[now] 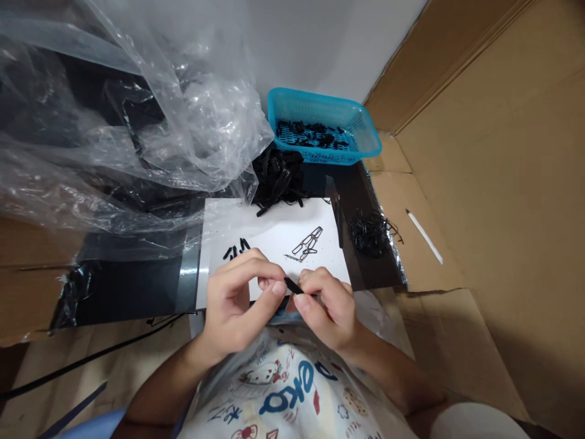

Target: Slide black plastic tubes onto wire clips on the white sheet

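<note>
My left hand (237, 299) and my right hand (326, 308) meet just above the near edge of a white sheet (274, 235). Both are closed in a pinch on one small black clip piece (293, 285) held between their fingertips. On the sheet lie a few short black pieces (235, 250) to the left and a bundle of thin wire springs (307, 244) in the middle. A heap of black strips (278, 177) sits at the sheet's far edge.
A blue plastic basket (365, 125) holding several black parts stands at the back. A pile of small black wire bits (370, 231) lies right of the sheet. Crumpled clear plastic (137, 116) covers the left. Cardboard walls (503, 152) and a white stick (425, 236) are on the right.
</note>
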A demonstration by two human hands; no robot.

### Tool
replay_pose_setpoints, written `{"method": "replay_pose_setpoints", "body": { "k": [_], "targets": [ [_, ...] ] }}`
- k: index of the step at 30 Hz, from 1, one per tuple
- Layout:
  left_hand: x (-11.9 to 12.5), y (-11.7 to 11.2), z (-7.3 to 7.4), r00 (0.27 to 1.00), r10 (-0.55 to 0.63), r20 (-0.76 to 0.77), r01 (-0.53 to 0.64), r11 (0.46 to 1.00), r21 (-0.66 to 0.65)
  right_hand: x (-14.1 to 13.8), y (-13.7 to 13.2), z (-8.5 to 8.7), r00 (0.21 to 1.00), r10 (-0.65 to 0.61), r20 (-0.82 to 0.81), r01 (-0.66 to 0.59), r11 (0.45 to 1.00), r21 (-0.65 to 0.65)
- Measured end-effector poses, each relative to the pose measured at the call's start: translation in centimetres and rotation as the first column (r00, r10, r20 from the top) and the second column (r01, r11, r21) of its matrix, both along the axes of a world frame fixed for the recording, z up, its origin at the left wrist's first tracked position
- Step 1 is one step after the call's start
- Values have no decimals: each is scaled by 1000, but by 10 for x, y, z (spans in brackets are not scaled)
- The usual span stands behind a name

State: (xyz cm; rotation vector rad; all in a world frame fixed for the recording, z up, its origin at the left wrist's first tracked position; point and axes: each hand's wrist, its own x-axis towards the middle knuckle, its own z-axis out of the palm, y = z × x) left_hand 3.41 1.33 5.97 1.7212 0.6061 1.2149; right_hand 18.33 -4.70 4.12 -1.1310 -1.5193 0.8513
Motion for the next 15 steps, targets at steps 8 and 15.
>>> {"method": "replay_pose_setpoints", "body": {
  "k": [8,15],
  "targets": [
    [-1,6,1,991,-104,-88,102,994,-31,5,8,-1,977,-33,211,-23,966,259],
    [1,19,0,969,-124,-212,161,973,164,24,15,4,932,142,332,-182,979,94]
  ]
}}
